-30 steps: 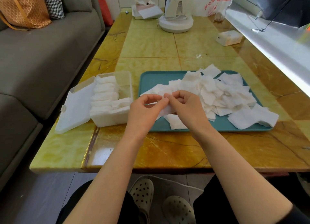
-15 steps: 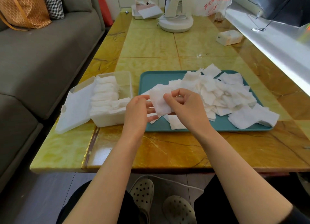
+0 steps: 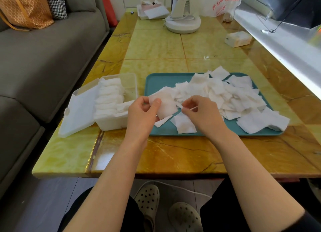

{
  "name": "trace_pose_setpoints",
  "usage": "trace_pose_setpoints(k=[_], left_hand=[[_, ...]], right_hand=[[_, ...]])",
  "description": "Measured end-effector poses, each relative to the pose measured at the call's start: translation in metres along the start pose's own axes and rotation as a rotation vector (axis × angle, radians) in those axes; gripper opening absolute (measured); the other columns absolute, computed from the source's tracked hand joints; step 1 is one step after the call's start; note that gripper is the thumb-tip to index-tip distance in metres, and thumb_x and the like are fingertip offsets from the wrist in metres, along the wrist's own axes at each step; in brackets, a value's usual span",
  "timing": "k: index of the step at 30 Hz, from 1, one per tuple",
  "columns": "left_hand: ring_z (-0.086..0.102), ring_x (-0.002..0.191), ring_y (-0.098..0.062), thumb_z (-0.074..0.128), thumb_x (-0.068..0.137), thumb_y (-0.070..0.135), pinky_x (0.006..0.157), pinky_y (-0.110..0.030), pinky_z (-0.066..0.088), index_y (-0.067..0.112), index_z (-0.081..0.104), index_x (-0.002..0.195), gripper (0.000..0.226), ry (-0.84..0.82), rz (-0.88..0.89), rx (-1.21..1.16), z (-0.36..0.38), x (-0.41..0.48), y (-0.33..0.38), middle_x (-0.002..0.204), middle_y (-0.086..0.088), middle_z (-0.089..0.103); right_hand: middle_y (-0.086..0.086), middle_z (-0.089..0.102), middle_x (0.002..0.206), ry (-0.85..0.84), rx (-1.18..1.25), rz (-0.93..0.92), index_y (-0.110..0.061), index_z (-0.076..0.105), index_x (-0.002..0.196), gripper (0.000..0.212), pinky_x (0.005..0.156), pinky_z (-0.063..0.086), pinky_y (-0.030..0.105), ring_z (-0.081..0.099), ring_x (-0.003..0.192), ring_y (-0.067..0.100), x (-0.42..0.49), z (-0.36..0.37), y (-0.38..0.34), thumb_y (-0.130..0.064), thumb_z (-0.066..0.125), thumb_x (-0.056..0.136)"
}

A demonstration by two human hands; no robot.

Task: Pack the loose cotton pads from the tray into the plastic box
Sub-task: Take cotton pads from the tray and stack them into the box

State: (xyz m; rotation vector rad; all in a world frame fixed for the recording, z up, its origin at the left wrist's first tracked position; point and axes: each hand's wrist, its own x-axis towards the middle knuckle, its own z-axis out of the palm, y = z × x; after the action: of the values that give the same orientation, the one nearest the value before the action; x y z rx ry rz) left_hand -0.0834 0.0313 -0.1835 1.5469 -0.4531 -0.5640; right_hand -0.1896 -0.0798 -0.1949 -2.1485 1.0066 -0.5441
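Nearest, above the yellow marble table (image 3: 173, 153), the square white cotton pad (image 3: 166, 103) that both hands shared a moment ago is now pinched by the left hand (image 3: 144, 113) alone. The right hand (image 3: 203, 115) has returned to the heap, its fingers curled on a second pad (image 3: 190, 108). Gathering continues, I judge. One teal plastic tray (image 3: 161, 80) carries the heap of loose pads (image 3: 225, 96), too overlapped to count. To its left, one open translucent plastic box (image 3: 112, 122) holds a single packed row.

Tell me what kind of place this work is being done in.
Most likely a home living room: a grey sofa sits beside the yellow stone-look table, a woven handbag and a cushion lie on the sofa, and a small desk fan stands at the table's far end.
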Motion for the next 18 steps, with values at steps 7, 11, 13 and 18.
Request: trace_pose_setpoints(k=[7, 11, 13, 18], left_hand=[[0.067, 0.074, -0.002, 0.053, 0.097, 0.017, 0.066, -0.02, 0.057, 0.01, 0.055, 0.104, 0.01, 0.003, -0.017, 0.016, -0.0014, 0.0003, 0.0001, 0.084, 0.009, 0.067], [0.066, 0.081, -0.004, 0.053, 0.097, 0.017, 0.067, -0.019, 0.057, 0.012, 0.056, 0.104, 0.01, -0.004, -0.02, 0.026, -0.0015, 0.001, 0.0003, 0.087, 0.008, 0.068], [0.066, 0.079, -0.002, 0.053, 0.097, 0.016, 0.064, -0.016, 0.056, 0.013, 0.056, 0.105, 0.01, -0.011, -0.023, 0.022, -0.0017, 0.0005, 0.0008, 0.086, 0.01, 0.067], [0.064, 0.069, 0.004, 0.052, 0.097, 0.016, 0.061, -0.013, 0.055, 0.02, 0.056, 0.098, 0.005, -0.025, -0.022, 0.018, -0.0018, 0.0001, 0.0008, 0.081, 0.014, 0.065]], right_hand=[[0.008, 0.052, 0.125, -0.255, -0.281, 0.093, -0.014, 0.046, 0.13, 0.06, 0.094, 0.041, 0.034, 0.051, 0.112, 0.024, -0.0008, 0.0013, 0.0075, -0.025, 0.074, 0.078], [0.007, 0.055, 0.123, -0.286, -0.311, 0.178, -0.012, 0.049, 0.126, 0.058, 0.089, 0.042, 0.033, 0.052, 0.111, 0.025, -0.0007, -0.0023, 0.007, -0.03, 0.074, 0.077], [0.007, 0.055, 0.123, -0.303, -0.334, 0.18, -0.011, 0.05, 0.125, 0.058, 0.085, 0.039, 0.028, 0.051, 0.111, 0.024, 0.0004, -0.0039, 0.0056, -0.031, 0.075, 0.076], [0.004, 0.057, 0.106, -0.211, -0.261, 0.149, -0.012, 0.056, 0.113, 0.037, 0.078, 0.037, 0.026, 0.051, 0.095, 0.018, 0.0003, -0.0027, 0.0076, -0.027, 0.07, 0.082]])
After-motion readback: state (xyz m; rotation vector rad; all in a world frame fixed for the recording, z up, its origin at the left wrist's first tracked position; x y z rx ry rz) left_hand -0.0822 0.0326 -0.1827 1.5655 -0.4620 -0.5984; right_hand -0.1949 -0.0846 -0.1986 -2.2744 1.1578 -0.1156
